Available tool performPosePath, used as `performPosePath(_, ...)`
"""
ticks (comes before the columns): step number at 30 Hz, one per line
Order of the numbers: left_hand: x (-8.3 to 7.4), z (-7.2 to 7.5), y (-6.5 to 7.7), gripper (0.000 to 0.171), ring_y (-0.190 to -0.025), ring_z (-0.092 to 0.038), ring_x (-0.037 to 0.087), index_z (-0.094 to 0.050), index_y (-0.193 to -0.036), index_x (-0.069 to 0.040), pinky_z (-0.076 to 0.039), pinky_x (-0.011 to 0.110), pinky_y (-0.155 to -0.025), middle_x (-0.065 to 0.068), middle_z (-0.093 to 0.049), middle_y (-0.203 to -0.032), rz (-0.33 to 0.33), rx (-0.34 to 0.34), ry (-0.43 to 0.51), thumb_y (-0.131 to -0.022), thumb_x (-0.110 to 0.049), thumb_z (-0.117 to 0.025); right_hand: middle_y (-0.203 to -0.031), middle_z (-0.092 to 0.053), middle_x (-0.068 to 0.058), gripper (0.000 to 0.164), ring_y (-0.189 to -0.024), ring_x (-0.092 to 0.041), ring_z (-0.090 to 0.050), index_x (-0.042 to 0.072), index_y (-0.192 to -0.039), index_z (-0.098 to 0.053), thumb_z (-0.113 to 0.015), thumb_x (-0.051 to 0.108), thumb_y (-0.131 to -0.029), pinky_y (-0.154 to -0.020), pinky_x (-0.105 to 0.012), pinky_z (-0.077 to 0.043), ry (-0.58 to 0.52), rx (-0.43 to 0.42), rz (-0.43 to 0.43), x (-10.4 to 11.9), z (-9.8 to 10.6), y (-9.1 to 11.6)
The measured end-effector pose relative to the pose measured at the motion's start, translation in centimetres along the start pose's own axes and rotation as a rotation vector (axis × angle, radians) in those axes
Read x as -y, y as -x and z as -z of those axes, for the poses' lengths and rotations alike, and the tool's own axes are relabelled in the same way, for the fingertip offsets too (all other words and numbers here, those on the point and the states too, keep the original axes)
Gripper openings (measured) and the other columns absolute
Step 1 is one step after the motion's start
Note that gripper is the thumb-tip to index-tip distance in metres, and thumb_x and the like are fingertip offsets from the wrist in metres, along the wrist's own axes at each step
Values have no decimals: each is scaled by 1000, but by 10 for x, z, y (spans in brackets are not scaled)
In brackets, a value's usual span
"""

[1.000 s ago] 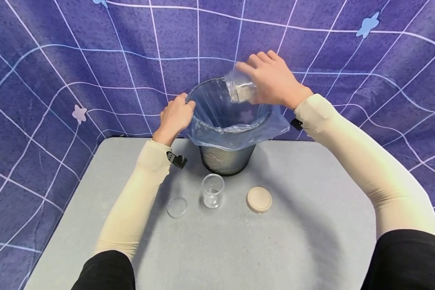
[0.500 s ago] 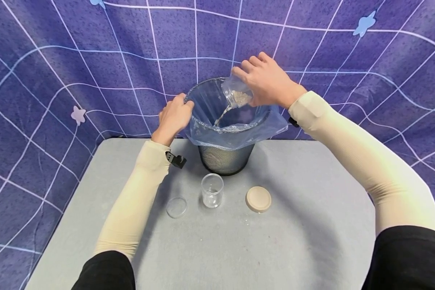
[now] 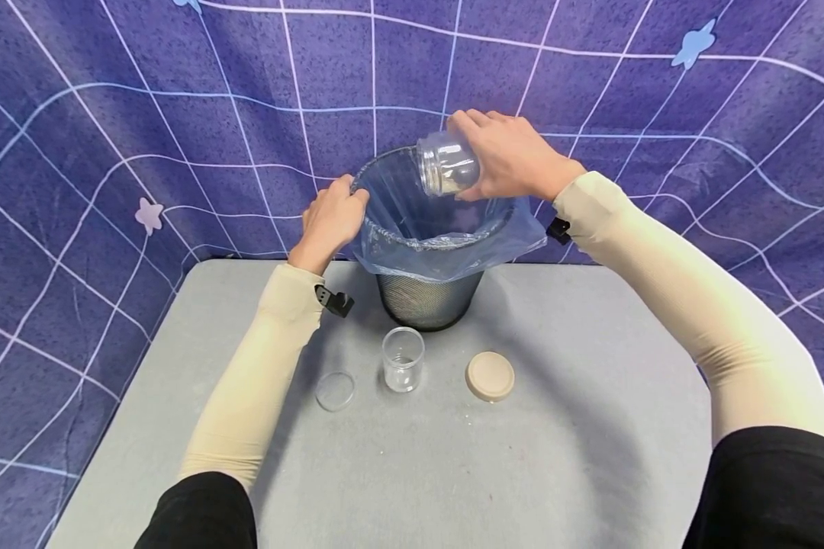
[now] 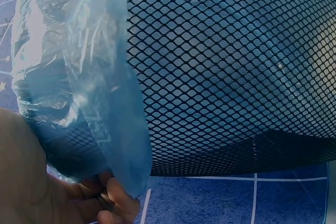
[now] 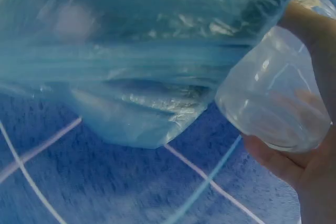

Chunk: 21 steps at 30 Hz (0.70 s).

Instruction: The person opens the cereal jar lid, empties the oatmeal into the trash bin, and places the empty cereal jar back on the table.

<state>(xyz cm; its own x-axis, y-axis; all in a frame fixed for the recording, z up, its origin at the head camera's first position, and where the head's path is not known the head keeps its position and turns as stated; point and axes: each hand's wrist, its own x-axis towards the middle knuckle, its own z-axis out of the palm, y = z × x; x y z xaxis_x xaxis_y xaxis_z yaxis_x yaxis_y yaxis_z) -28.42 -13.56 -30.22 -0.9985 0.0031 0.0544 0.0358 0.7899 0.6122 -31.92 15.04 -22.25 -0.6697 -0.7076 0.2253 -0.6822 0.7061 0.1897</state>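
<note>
A black mesh bin lined with a blue plastic bag stands at the table's far edge. My right hand grips a clear glass jar tipped on its side over the bin's mouth; the jar shows close up in the right wrist view, against the bag. My left hand holds the bin's rim on the left, fingers curled over the bag edge beside the mesh.
On the grey table in front of the bin stand a small clear cup, a clear round lid to its left and a beige lid to its right. A purple grid-patterned cloth hangs behind.
The jar poured grains into the bin half a second ago; now the stream has stopped and the jar is tipped back closer to level. My left hand has stayed on the rim.
</note>
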Motion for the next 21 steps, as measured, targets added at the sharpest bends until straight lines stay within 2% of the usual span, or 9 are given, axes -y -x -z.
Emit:
performPosePath(6,0,0,-1,44,-141,-53,47,-58,-138,-9,-36,66,-113,20,-60,-148,9,2,-4,-109,-35,-37,-133,-57,-24,88,-119,-48,-55,-1,-146,-48,-92,22,-74,-104,-61,-48,93,-42,98,-1,-2,0)
performPosePath(14,0,0,0,45,-141,-53,46,-58,-139,-9,-35,65,-114,20,-60,-146,12,10,1,-110,-35,-36,-131,-59,-23,87,-118,-49,-56,0,-145,-49,-93,20,-73,-97,-60,-45,157,-78,138,-2,-3,0)
performPosePath(21,0,0,0,45,-141,-53,46,-58,-140,-9,-36,65,-113,20,-60,-146,8,6,2,-109,-35,-36,-131,-60,-22,89,-117,-49,-56,2,-146,-51,-95,24,-72,-100,-60,-41,160,-77,140,-3,-1,0)
